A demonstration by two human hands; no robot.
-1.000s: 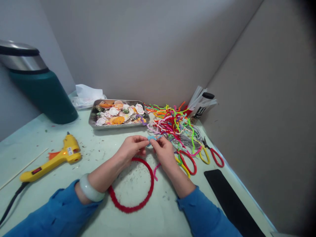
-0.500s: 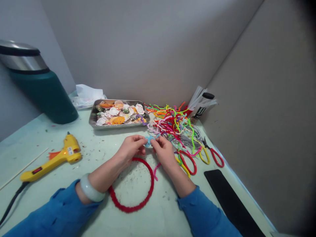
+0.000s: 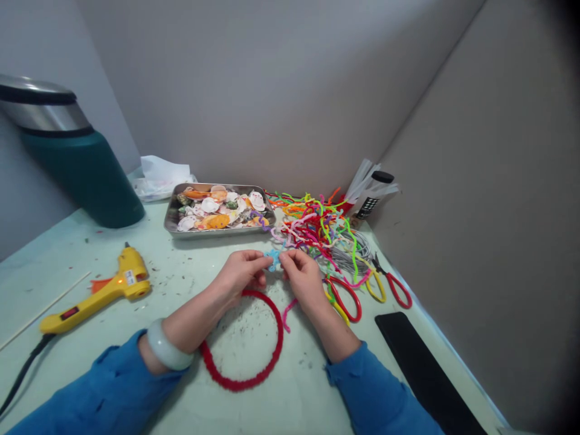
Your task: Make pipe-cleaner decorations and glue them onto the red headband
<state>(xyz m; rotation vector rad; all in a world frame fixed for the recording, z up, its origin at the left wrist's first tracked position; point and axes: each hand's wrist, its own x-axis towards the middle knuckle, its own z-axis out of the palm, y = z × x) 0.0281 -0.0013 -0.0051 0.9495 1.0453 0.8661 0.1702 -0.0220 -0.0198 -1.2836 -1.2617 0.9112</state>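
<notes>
One small, curled tuft of light-blue fuzzy stem [image 3: 273,260] sits just beyond the far edge of the round, red, fuzzy-covered ring [image 3: 240,385], which serves as our landmark. Our left hand [image 3: 242,272] grips the tuft's left side between thumb and fingers; our right hand [image 3: 302,272] has thumb and forefinger pinched at its right edge, so the tuft bridges the narrow gap between our fingertips. Neither hand looks released. We cannot make out a clear long axis in something so bunched.

Of our two hands, the left is nearer the ring: its forearm crosses above the ring's left side and hides part of it, though we cannot tell whether they touch. Our right hand is beyond the ring's right side, apart from it. The ring lies flat on the pale green tabletop [image 3: 312,399], gripped by neither hand. Beyond it, to the right, spreads a tangled heap of multicoloured fuzzy stems [image 3: 312,225]; well to its left rests a yellow plastic glue gun [image 3: 104,299].
</notes>
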